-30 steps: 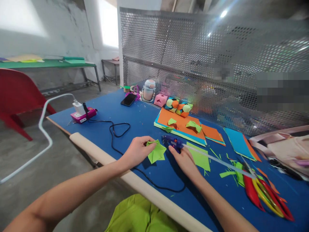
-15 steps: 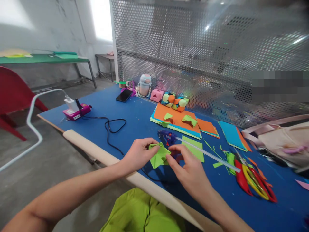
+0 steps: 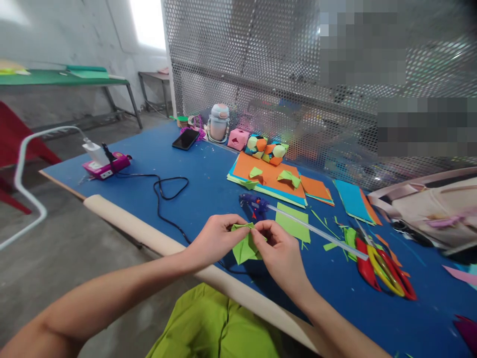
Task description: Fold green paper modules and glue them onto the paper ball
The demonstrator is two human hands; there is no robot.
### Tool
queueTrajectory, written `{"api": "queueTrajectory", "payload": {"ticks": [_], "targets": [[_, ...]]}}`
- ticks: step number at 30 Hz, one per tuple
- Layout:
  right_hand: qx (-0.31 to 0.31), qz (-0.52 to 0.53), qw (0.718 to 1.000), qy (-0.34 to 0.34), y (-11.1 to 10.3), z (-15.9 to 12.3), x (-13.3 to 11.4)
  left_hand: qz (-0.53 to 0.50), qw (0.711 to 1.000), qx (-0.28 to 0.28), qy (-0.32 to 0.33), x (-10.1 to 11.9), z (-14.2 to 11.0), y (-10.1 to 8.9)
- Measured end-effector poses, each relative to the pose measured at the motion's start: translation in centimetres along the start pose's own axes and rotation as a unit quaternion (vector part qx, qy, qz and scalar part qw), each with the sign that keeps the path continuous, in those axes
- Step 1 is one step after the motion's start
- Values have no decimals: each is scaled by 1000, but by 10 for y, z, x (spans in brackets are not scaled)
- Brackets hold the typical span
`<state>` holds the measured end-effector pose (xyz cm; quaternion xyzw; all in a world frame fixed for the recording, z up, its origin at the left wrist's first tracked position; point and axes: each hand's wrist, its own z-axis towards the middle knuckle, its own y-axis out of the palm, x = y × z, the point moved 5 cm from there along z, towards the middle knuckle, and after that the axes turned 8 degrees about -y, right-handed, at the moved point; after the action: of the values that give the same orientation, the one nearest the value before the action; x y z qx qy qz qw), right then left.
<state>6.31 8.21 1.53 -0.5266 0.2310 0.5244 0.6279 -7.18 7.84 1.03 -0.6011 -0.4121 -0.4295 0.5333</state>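
Observation:
A folded piece of light green paper (image 3: 243, 250) is held up over the near edge of the table. My left hand (image 3: 218, 237) pinches its upper left part between thumb and fingers. Close against it, my right hand (image 3: 279, 248) pinches the upper right part, thumb and fingertips almost meeting the left thumb. Just beyond the hands lies a blue glue gun (image 3: 254, 204) with a long clear glue stick (image 3: 316, 230) sticking out of its back. A flat green paper square (image 3: 292, 222) lies beneath that stick.
Scissors with red and yellow handles (image 3: 385, 271) lie at the right among paper scraps. Behind are stacked orange sheets (image 3: 268, 174), paper balls (image 3: 264, 148), a bottle (image 3: 218, 123) and a phone (image 3: 185, 139). A black cord (image 3: 160, 199) runs from a pink power strip (image 3: 106, 165).
My right hand has moved left and closed its fingers on the green paper's upper edge, beside the left thumb. The left hand keeps its pinch. The camera view has shifted slightly.

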Motion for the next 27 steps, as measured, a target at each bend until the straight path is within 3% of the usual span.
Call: {"api": "queueTrajectory", "payload": {"ticks": [10, 15, 27], "targets": [[14, 6, 999, -39, -1, -1, 1, -71, 997, -24, -20, -1, 3, 0], [8, 18, 996, -90, -2, -2, -1, -115, 990, -50, -58, 2, 1, 0], [2, -82, 969, -234, -5, -5, -19, -92, 990, -83, -62, -4, 4, 0]]}}
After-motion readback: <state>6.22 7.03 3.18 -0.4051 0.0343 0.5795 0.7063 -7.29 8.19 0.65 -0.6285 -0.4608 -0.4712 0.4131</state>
